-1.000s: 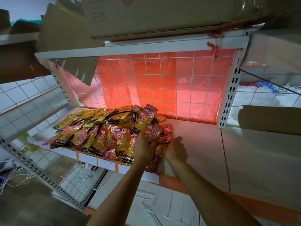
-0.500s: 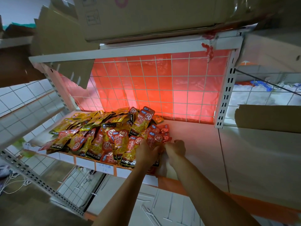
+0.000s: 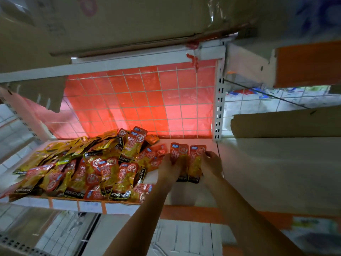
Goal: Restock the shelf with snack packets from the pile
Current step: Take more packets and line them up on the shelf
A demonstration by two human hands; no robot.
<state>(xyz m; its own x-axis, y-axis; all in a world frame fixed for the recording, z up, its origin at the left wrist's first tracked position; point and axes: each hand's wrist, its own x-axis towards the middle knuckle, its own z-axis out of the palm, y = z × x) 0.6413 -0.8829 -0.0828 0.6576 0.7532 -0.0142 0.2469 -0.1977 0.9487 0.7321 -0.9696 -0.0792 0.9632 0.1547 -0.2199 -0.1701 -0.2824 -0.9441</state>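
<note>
A loose pile of red and yellow snack packets (image 3: 96,167) covers the left half of the white shelf (image 3: 258,172). Just right of the pile, two red and yellow packets stand side by side. My left hand (image 3: 168,168) grips the left packet (image 3: 178,154) from its left side. My right hand (image 3: 212,164) grips the right packet (image 3: 196,159) from its right side. Both packets are upright, with their red tops up and their black bottom edges near the shelf.
A white wire grid (image 3: 140,104) backed by red sheeting closes the rear of the shelf. A perforated white upright (image 3: 218,111) stands at the right. Cardboard boxes (image 3: 129,21) sit overhead, and a cardboard piece (image 3: 284,122) lies on the right.
Both hands have moved right, away from the pile's edge, each carrying a packet. The packets now stand side by side on the bare shelf. The camera has tilted upward.
</note>
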